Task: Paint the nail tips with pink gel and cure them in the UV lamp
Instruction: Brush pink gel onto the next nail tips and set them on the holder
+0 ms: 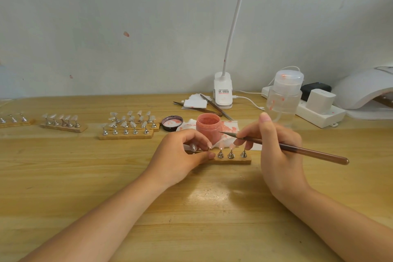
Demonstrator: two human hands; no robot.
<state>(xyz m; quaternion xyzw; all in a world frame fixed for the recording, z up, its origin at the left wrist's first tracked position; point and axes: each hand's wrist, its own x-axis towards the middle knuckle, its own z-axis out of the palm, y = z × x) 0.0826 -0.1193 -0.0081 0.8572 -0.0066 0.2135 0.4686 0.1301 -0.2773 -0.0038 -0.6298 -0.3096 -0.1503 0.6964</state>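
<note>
Left hand pinches half-hidden nail tip; right hand grips brush

One head-worn camera looks forward and down from the table's near edge, close over it, facing the wall behind.

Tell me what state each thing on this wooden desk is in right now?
Pink gel jar: open, lid off.
Round black lid: lying inside-up beside the jar.
Thin brown brush: held, tip pointing at the jar.
Right hand: grips the brush.
Left hand: pinches a nail tip stand.
Wooden strip holder: flat, three metal stands showing.
White dome UV lamp: nothing visible inside.
</note>
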